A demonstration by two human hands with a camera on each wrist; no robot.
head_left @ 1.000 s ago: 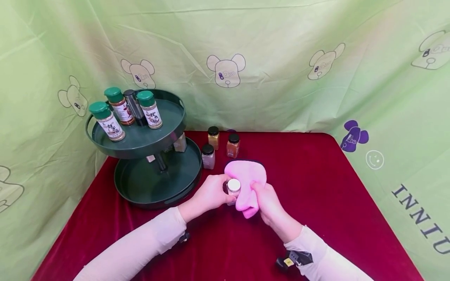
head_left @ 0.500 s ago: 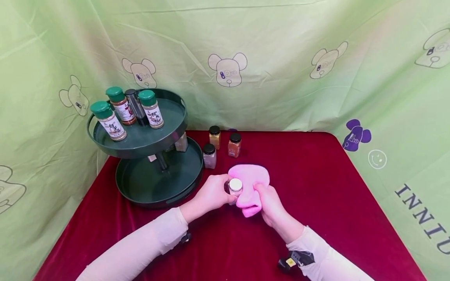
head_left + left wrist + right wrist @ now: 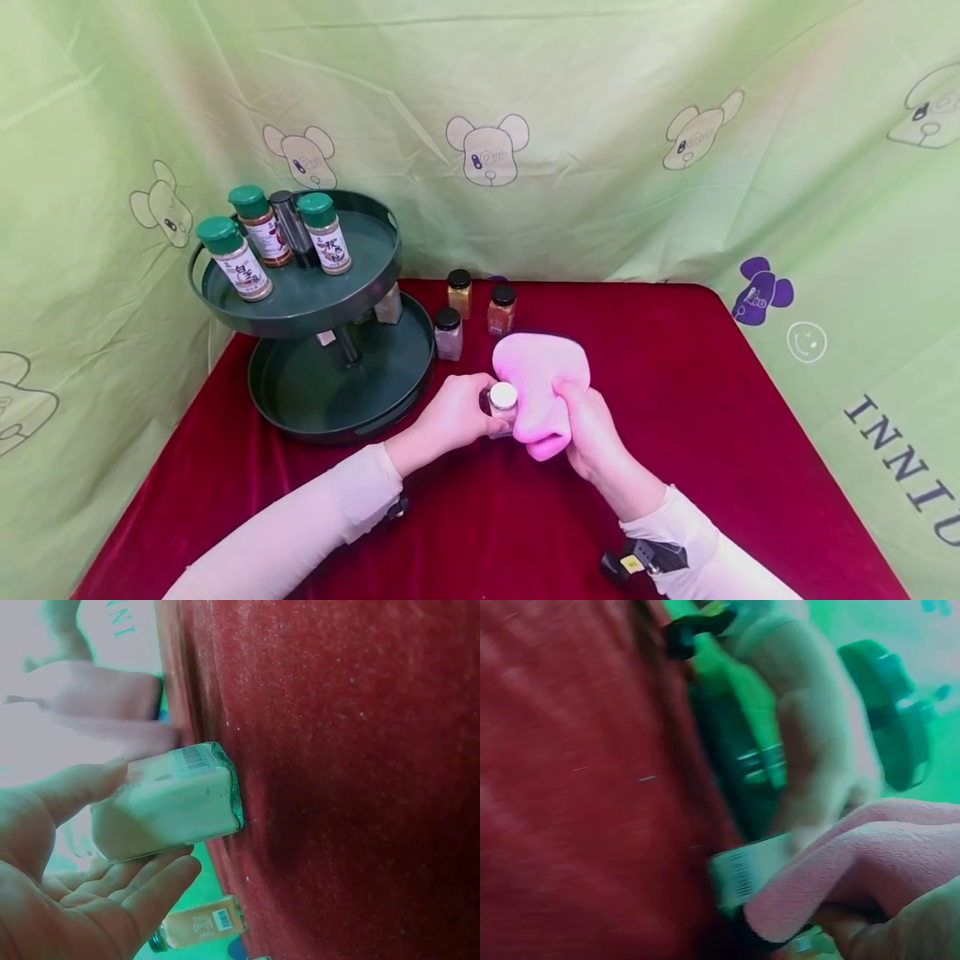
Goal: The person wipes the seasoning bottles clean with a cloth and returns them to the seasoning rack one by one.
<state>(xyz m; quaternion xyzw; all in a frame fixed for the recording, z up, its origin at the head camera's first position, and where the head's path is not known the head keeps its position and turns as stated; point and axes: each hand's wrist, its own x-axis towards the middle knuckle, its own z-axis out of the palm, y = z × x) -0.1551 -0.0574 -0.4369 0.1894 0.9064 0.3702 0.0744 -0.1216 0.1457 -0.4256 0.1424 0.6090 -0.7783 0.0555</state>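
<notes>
My left hand (image 3: 456, 411) grips a small square jar (image 3: 501, 414) of pale powder between thumb and fingers, its white top facing up. In the left wrist view the jar (image 3: 169, 806) leans just off the red cloth, a barcode label on its side. A folded pink cloth (image 3: 538, 367) with a dark underside is pinched in my right hand (image 3: 597, 433). The cloth stands right beside the jar; in the right wrist view the pink cloth (image 3: 817, 877) overlaps the jar and partly hides it.
A dark green two-tier rack (image 3: 330, 308) stands at left, with green-capped spice bottles (image 3: 243, 267) and a black-capped bottle (image 3: 295, 229) on top. Behind my hands are black-lidded jars, one pale (image 3: 448, 337), one yellow (image 3: 459, 296), one orange (image 3: 502, 312). Red fabric (image 3: 675, 400) covers the table.
My right hand and the pink cloth have shifted a little to the right, and more of the jar shows. The left hand keeps its hold on the jar in nearly the same place.
</notes>
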